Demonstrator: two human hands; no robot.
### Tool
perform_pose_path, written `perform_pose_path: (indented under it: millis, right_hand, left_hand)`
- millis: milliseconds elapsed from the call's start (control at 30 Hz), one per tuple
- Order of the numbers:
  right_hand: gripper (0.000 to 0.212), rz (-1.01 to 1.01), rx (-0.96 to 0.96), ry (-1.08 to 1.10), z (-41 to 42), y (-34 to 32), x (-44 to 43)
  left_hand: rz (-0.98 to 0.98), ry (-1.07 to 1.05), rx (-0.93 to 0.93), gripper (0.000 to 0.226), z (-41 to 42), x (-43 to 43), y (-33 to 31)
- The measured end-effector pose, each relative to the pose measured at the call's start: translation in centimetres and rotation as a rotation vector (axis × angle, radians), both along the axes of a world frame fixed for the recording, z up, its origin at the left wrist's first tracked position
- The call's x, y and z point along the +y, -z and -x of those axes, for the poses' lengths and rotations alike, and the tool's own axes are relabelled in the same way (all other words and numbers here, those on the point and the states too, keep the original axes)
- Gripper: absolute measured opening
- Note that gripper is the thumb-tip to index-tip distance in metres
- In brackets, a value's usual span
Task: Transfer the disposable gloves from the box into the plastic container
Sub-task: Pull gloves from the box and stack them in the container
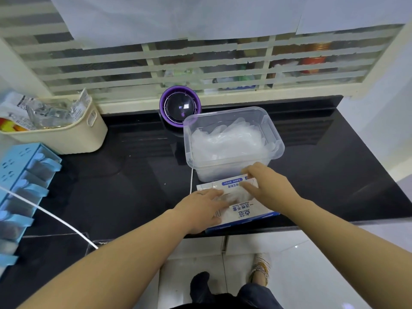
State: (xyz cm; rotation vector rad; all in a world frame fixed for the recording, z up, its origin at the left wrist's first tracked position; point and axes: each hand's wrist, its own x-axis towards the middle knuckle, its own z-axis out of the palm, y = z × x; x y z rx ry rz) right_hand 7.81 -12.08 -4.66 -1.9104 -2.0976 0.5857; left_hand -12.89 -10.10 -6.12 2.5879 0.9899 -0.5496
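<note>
**Both grips on the glove box**

Pressing down on the near half of the box (245, 211) with the left grip (200, 208): fingers straight and close together, tips at the torn opening, touching the clear gloves (231, 197) that show there.

Resting on the box's far end with the right grip (267, 188), just right of the left one: fingers loosely bent, thumb and forefinger spread apart, tips on the white flap.

Under both grips, flat at the front edge of the black surface (133, 186): the box itself.

Just beyond the right grip, against the box's far end: the plastic container (277, 141), lidless, with a heap of gloves (225, 141) inside.

Left of the left grip, trailing across the surface: a white cable (55, 217).

Beyond the container: a round purple device (180, 105).

Far left of the grips: a blue rack (20, 186), then a beige basket (73, 137) stuffed with packets.

Behind everything: a slatted window (200, 63).
</note>
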Motion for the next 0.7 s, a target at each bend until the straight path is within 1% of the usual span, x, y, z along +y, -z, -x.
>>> perform_pose_path:
  millis: [33,67,100,133,367,467,533,600,700]
  right_hand:
    - [0.026,0.040,-0.070,-0.024,0.1,0.3,0.0]
    - [0.028,0.086,-0.155,-0.042,0.4,0.4,0.0]
    - [0.026,0.095,-0.201,-0.052,0.7,0.6,0.1]
    - [0.023,0.097,-0.207,-0.046,0.9,0.5,0.1]
    - [0.014,0.002,0.146,0.045,1.5,-1.8,0.5]
    - [0.013,-0.147,0.397,0.186,1.8,-4.1,0.9]
    - [0.011,-0.228,0.452,0.239,1.6,-6.3,1.4]
    - [0.009,-0.226,0.411,0.210,1.3,-8.0,1.9]
    - [0.011,-0.121,0.353,0.170,0.8,-8.1,2.2]
  left_hand:
    - [0.000,0.002,0.000,0.059,0.0,0.0,0.0]
    - [-0.002,0.004,0.000,0.059,0.0,0.1,0.0]
    - [-0.004,0.004,0.001,0.059,0.0,0.1,0.0]
    - [-0.001,0.005,0.003,0.059,-0.1,0.1,-0.1]
    - [0.009,-0.001,0.024,0.058,-0.3,0.1,-0.5]
    - [-0.013,0.007,0.062,0.054,-0.5,-0.1,-1.1]
    - [-0.002,-0.028,0.100,0.050,-0.7,-0.3,-1.8]
    - [0.086,-0.128,0.040,0.049,-0.7,-0.2,-2.4]
    - [0.303,-0.324,-0.224,0.055,-0.2,0.5,-2.8]
